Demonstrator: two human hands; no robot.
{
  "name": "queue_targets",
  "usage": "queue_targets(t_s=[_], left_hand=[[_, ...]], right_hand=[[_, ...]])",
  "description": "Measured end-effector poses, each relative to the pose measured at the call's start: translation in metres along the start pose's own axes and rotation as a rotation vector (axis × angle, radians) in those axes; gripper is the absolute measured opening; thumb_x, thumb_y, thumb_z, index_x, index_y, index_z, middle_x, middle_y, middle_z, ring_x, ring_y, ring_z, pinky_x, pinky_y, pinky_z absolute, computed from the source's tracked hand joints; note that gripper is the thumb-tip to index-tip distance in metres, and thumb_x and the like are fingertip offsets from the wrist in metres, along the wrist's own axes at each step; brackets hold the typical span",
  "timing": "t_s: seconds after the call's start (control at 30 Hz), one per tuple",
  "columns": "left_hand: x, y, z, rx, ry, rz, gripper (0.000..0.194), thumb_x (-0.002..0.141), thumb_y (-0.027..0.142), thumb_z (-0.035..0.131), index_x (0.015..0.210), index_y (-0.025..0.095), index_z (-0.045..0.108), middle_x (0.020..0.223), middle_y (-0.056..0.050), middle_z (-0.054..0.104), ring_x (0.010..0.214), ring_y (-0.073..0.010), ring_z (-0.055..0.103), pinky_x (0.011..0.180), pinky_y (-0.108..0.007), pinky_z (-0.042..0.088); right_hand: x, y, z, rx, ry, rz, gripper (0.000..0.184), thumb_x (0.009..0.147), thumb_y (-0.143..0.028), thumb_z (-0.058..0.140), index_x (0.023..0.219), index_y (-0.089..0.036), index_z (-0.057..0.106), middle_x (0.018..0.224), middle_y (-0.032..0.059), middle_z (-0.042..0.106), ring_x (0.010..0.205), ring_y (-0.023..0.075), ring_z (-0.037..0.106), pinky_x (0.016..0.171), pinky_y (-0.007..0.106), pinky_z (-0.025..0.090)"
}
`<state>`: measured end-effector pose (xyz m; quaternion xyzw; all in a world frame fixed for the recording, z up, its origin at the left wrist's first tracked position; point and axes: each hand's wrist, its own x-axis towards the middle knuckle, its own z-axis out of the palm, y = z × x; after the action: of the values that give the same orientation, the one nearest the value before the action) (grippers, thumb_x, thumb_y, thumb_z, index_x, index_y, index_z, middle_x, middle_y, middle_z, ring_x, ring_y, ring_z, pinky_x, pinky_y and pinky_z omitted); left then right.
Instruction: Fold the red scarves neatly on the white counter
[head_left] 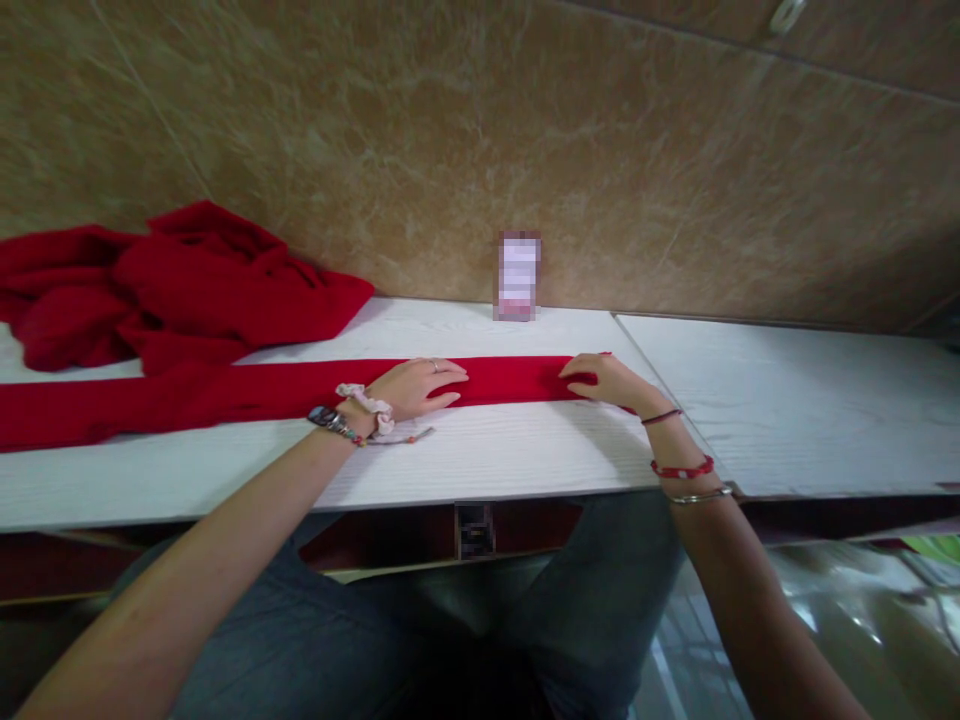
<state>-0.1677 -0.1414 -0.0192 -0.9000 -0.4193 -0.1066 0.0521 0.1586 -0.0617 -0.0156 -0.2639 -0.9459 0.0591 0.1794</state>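
A long, narrow strip of red cloth (510, 380) lies flat along the white table, running from the left edge of the view to just under my right hand. My left hand (416, 388) rests palm down on the strip, its fingers stretched out toward the right. At the strip's right end, my right hand (607, 382) is curled, with thumb and fingertips close together on the cloth. A corner of that end peeks out above the knuckles. Whatever lies beneath the right palm is hidden.
Behind the strip on the left, a crumpled heap of red fabric (202, 290) sits against the brown marbled wall (420, 150). A blurred phone-like object (517, 275) leans on the wall. The white tabletop (787, 400) has a seam right of my hand. My legs are under its front edge.
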Motion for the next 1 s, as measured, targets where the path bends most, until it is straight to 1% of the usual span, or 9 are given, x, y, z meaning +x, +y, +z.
queue_targets(t_s=[0.13,0.27,0.33,0.5,0.63,0.73,0.83,0.93,1.0], left_hand=[[-0.001,0.000,0.000,0.002,0.041,0.011,0.032,0.089,0.031,0.040,0.110,0.015,0.058,0.113,-0.008,0.059,0.102,-0.0163,0.055,0.091,-0.030,0.041],[0.000,0.000,0.000,0.015,0.055,0.024,0.029,0.088,0.030,0.042,0.108,0.016,0.058,0.111,-0.007,0.060,0.100,-0.0159,0.055,0.090,-0.030,0.042],[0.000,0.000,0.000,0.021,0.062,0.031,0.029,0.088,0.031,0.041,0.107,0.016,0.058,0.110,-0.006,0.060,0.099,-0.0159,0.056,0.090,-0.030,0.042],[0.000,-0.001,0.000,0.018,0.079,0.032,0.031,0.089,0.032,0.039,0.105,0.015,0.059,0.107,-0.007,0.061,0.098,-0.0164,0.056,0.089,-0.030,0.043],[0.000,0.000,-0.001,0.030,0.070,0.032,0.032,0.090,0.032,0.036,0.104,0.014,0.059,0.106,-0.008,0.062,0.097,-0.0165,0.056,0.089,-0.030,0.043],[0.000,0.001,-0.001,0.045,0.066,0.033,0.035,0.090,0.032,0.034,0.104,0.012,0.060,0.105,-0.009,0.062,0.096,-0.0168,0.056,0.089,-0.031,0.043],[0.001,-0.001,0.001,0.052,0.067,0.037,0.036,0.091,0.032,0.032,0.103,0.013,0.060,0.104,-0.008,0.062,0.096,-0.0167,0.057,0.088,-0.030,0.043],[0.001,-0.002,0.001,0.057,0.071,0.036,0.037,0.091,0.032,0.030,0.103,0.013,0.060,0.104,-0.008,0.063,0.096,-0.0163,0.057,0.088,-0.030,0.043],[0.002,-0.001,0.001,0.055,0.069,0.033,0.038,0.091,0.031,0.029,0.103,0.013,0.060,0.104,-0.008,0.063,0.096,-0.0160,0.057,0.087,-0.029,0.043]], right_hand=[[-0.010,0.007,-0.006,-0.052,-0.045,-0.036,0.023,0.075,-0.016,0.054,0.094,-0.020,0.066,0.098,0.0050,0.068,0.089,0.0178,0.062,0.082,0.032,0.049],[-0.024,0.010,-0.003,-0.120,0.041,-0.033,0.027,0.078,-0.014,0.049,0.099,-0.019,0.065,0.103,0.0064,0.067,0.094,0.0192,0.062,0.084,0.034,0.049],[-0.028,0.008,0.000,-0.152,0.069,-0.016,0.029,0.079,-0.013,0.047,0.102,-0.018,0.064,0.104,0.0072,0.066,0.096,0.0197,0.061,0.085,0.034,0.049],[-0.028,0.000,0.001,-0.203,0.040,0.070,0.038,0.080,-0.011,0.046,0.117,-0.016,0.053,0.110,0.0089,0.063,0.095,0.0205,0.062,0.081,0.033,0.050],[-0.027,-0.001,0.000,-0.260,0.017,0.101,0.038,0.080,-0.006,0.042,0.115,-0.015,0.054,0.109,0.0106,0.064,0.092,0.0213,0.063,0.080,0.034,0.050],[-0.027,-0.001,0.001,-0.268,0.010,0.035,0.037,0.080,-0.005,0.041,0.112,-0.015,0.057,0.107,0.0094,0.064,0.093,0.0203,0.062,0.082,0.034,0.049],[-0.027,-0.001,0.000,-0.245,0.022,-0.035,0.032,0.082,-0.009,0.043,0.107,-0.017,0.060,0.105,0.0076,0.065,0.095,0.0191,0.061,0.083,0.033,0.049],[-0.026,0.000,0.000,-0.248,0.028,-0.066,0.027,0.083,-0.013,0.044,0.104,-0.015,0.062,0.104,0.0093,0.065,0.094,0.0195,0.061,0.083,0.033,0.049],[-0.025,0.000,0.001,-0.266,0.031,-0.061,0.026,0.084,-0.013,0.044,0.101,-0.014,0.062,0.102,0.0100,0.066,0.092,0.0197,0.062,0.081,0.033,0.049]])
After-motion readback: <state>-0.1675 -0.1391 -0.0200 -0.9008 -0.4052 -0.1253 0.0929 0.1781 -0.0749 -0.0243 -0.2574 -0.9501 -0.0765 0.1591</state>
